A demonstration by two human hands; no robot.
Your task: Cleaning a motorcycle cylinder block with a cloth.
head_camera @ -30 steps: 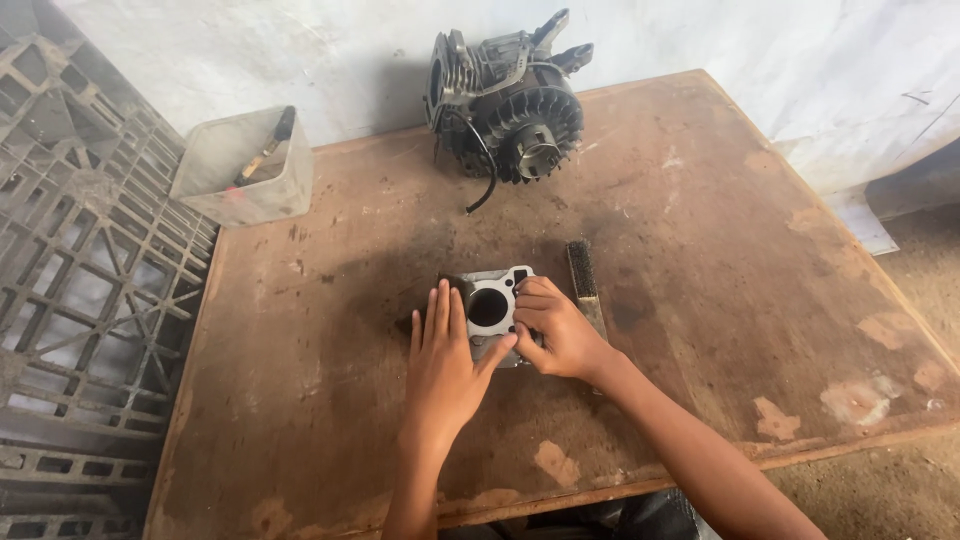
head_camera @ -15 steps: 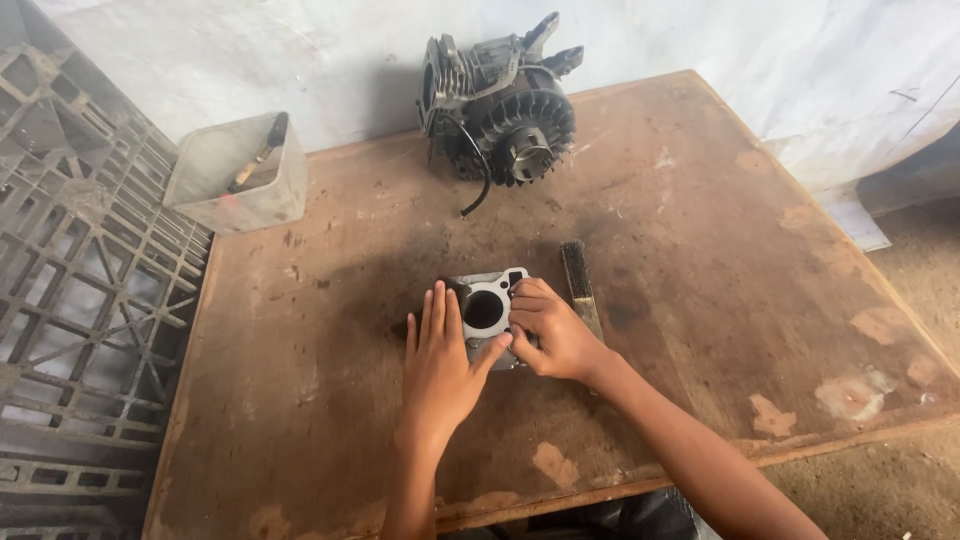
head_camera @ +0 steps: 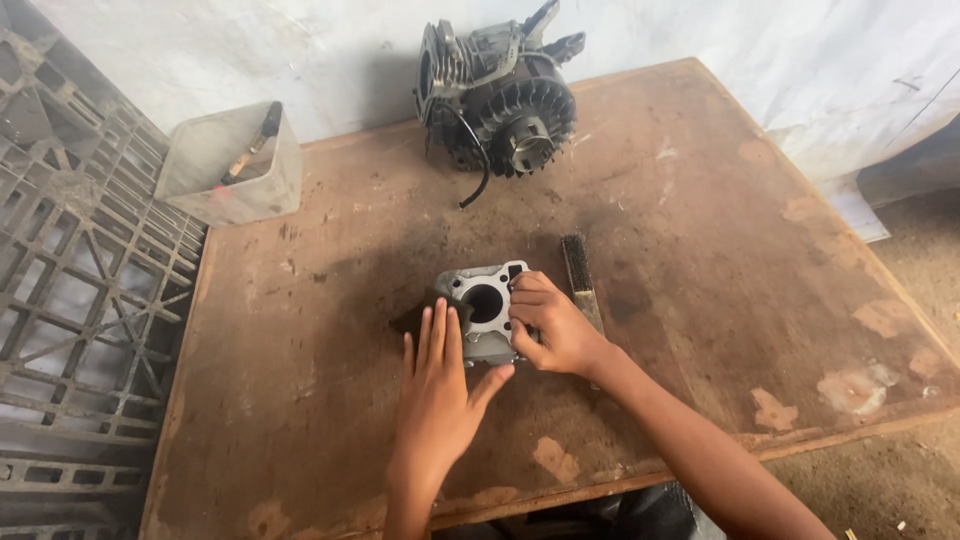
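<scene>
Cylinder block (head_camera: 485,308), grey cast metal with a round bore, sits mid-frame on the worn wooden table (head_camera: 700,250). Upper left, a translucent plastic tub (head_camera: 232,170) holds a tool. The left hand (head_camera: 437,385) lies flat, fingers together, against the block; the right hand (head_camera: 552,325) curls around its right edge.

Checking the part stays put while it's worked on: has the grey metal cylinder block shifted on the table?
No. The cylinder block sits just left of the wire brush, as before.
</scene>
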